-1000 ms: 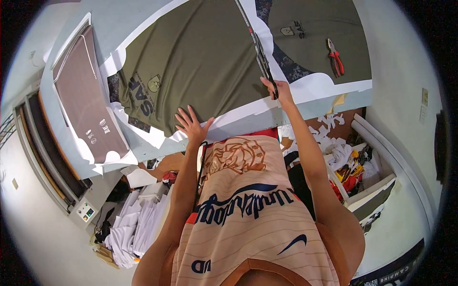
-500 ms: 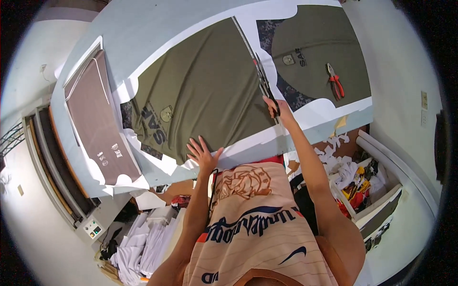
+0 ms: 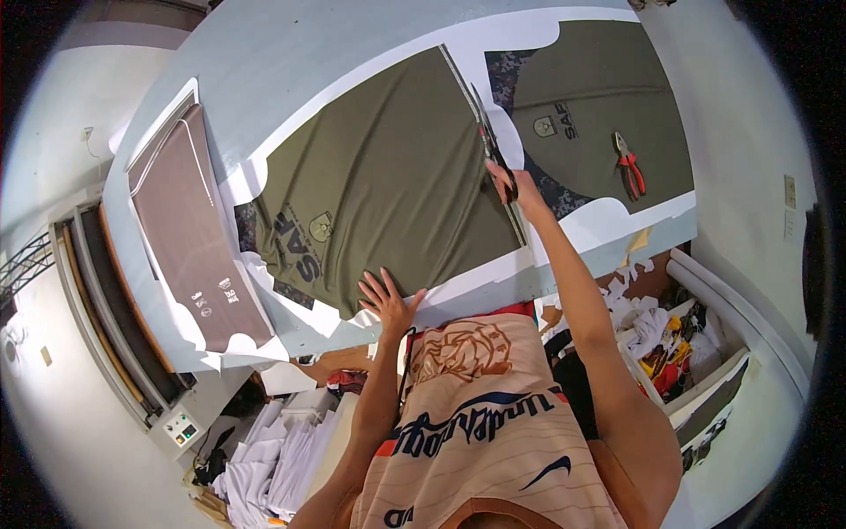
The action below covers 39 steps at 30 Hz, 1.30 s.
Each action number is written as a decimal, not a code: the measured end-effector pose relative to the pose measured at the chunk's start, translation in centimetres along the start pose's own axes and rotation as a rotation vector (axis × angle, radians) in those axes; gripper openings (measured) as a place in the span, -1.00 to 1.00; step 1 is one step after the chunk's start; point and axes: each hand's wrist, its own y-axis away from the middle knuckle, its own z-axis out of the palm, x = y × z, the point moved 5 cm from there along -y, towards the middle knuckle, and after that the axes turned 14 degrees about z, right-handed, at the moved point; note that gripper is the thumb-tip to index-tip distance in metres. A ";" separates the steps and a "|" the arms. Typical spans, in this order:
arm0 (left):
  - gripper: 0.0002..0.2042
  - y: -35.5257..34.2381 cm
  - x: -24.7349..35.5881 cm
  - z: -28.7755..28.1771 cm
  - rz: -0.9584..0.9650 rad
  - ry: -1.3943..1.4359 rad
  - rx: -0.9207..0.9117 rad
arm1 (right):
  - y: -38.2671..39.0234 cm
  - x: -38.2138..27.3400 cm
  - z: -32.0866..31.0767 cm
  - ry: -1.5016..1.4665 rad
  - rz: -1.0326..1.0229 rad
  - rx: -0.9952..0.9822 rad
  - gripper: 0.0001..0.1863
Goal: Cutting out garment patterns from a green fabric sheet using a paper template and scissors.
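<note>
A dark olive fabric panel [image 3: 388, 150] with printed lettering, a crest and camouflage patches lies on white paper in the middle of the table. My left hand [image 3: 390, 304] rests flat on its near edge, fingers spread. At the panel's right side my right hand [image 3: 515, 187] is closed around the handles of long dark scissors [image 3: 491, 141]. Their blades point away from me along the striped right edge of the panel. To the right lies a second olive panel [image 3: 608, 106], also with camouflage parts, and red-handled pliers [image 3: 628, 166] sit on top of it.
A brownish panel [image 3: 189, 229] with a white cord-like line lies at the table's left end. Below the table [image 3: 300, 57] are stacked white sheets [image 3: 282, 467] on the left and a bin [image 3: 683, 388] of scraps on the right. Long rollers [image 3: 110, 309] stand at the left.
My right hand and the scissors have moved farther away from me along the panel's right edge. My left hand keeps its place on the fabric. The whole view has shifted slightly.
</note>
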 end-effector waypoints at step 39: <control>0.27 0.9 0.3 -0.4 -0.040 0.023 -0.128 | -6.5 -11.8 1.9 0.035 -0.004 0.074 -0.30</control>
